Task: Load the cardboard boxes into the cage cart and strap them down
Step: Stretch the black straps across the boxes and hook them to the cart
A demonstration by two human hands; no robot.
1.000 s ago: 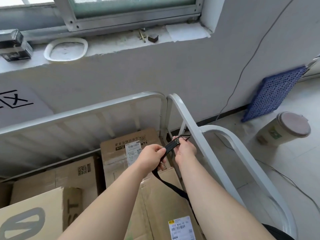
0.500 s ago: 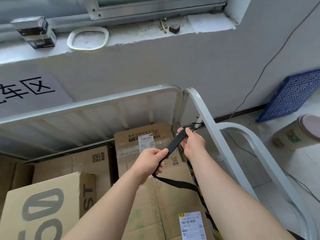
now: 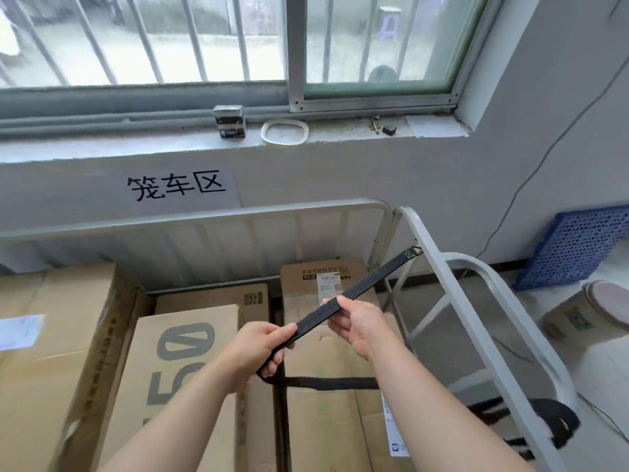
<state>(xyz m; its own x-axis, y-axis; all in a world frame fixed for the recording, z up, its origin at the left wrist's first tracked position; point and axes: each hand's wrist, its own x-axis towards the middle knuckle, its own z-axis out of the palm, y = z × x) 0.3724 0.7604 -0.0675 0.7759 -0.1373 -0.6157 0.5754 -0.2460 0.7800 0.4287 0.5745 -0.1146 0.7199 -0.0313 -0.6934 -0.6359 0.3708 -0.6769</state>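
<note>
A black elastic strap [image 3: 371, 282] runs taut from a hook on the right side rail of the white cage cart [image 3: 439, 284] down to my hands. My left hand [image 3: 253, 349] grips its lower end. My right hand [image 3: 357, 320] pinches it a little higher. A slack length of strap [image 3: 326, 383] lies across the box tops below. Several cardboard boxes fill the cart: a tall one [image 3: 58, 335] at left, one printed "50" [image 3: 183, 356] in the middle, a labelled one [image 3: 326, 277] at the back right.
The cart stands against a wall under a barred window; a sign [image 3: 177, 187] hangs on the wall. A bowl [image 3: 284, 131] and small box [image 3: 229, 120] sit on the sill. Right of the cart stand a lidded bucket [image 3: 592, 315] and a blue pallet [image 3: 571, 247].
My hands have drawn the strap out longer and away from the cart's right rail, toward the left. My view has tilted up, bringing the window into sight.
</note>
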